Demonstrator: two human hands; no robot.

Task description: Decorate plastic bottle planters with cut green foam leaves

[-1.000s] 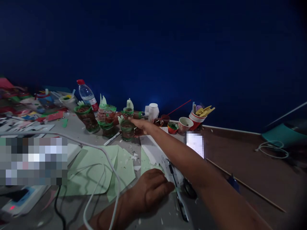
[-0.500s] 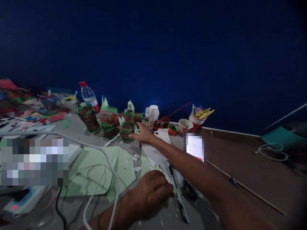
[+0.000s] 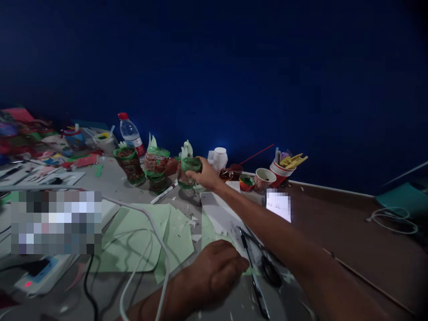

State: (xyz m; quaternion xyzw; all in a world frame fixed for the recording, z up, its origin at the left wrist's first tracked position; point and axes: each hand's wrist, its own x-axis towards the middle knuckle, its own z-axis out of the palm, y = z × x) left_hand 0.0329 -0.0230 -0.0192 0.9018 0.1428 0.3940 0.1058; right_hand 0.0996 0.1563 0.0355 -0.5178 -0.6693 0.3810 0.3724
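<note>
My right hand [image 3: 207, 175] is closed around a small clear cup [image 3: 189, 173] painted green and brown, holding it among similar painted pieces. Left of it stand a taller painted cup [image 3: 154, 169] with pale paper points on top and another painted cup [image 3: 129, 166]. Behind the held cup, a pale paper shape [image 3: 187, 148] sticks up. My left hand [image 3: 219, 269] rests at the front with its fingers curled under; whether anything is inside is hidden. Beside it lie a pen [image 3: 252, 276] and black-handled scissors [image 3: 269, 269].
Green paper sheets [image 3: 130, 240] lie at centre left, crossed by a white cable [image 3: 160, 249]. A water bottle [image 3: 131, 133], white bottle [image 3: 220, 158], paper cup [image 3: 265, 178] and cup of yellow forks [image 3: 282, 171] line the back. A lit phone [image 3: 278, 205] and thin stick [image 3: 368, 281] lie right.
My right hand has closed on the small painted cup and lifted and tilted it slightly. My left hand stays resting on the table. The view has shifted a little.
</note>
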